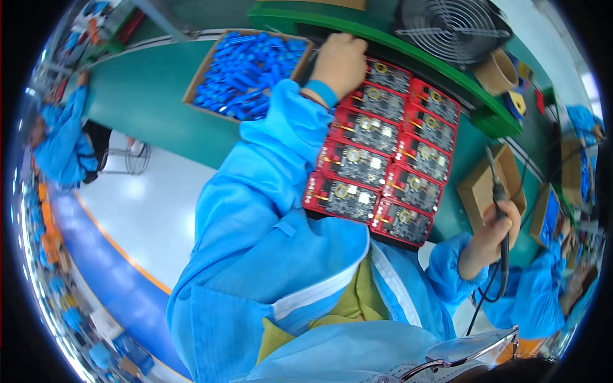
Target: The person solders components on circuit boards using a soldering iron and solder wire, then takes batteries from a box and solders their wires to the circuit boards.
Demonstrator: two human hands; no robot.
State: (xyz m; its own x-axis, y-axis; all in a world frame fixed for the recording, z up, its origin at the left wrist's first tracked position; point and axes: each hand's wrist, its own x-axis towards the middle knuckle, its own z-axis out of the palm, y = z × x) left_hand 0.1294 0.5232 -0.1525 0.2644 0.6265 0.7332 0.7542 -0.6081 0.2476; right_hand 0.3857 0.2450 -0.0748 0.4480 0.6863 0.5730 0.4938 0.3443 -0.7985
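My right hand (493, 235) is wrapped round the dark handle of a soldering iron (502, 254), its thin metal tip pointing up and away from me. The iron is held right of the red cases, clear of the boards. Several red cases (382, 189) lie in two columns in front of me, each with a dark circuit board (362, 131) carrying a ring-shaped yellowish part. At the far left corner of these cases is my left hand (341, 62), its fingers curled with the tips out of sight. Whatever they grip there is hidden. A teal band circles that wrist.
Blue cylindrical parts fill a cardboard box (193, 89) at the left. By the iron stands an open cardboard box (469, 203). A green rail (408, 39) and a fan (451, 29) stand beyond the cases. A tape roll (497, 72) is far right. Co-workers sit on both sides.
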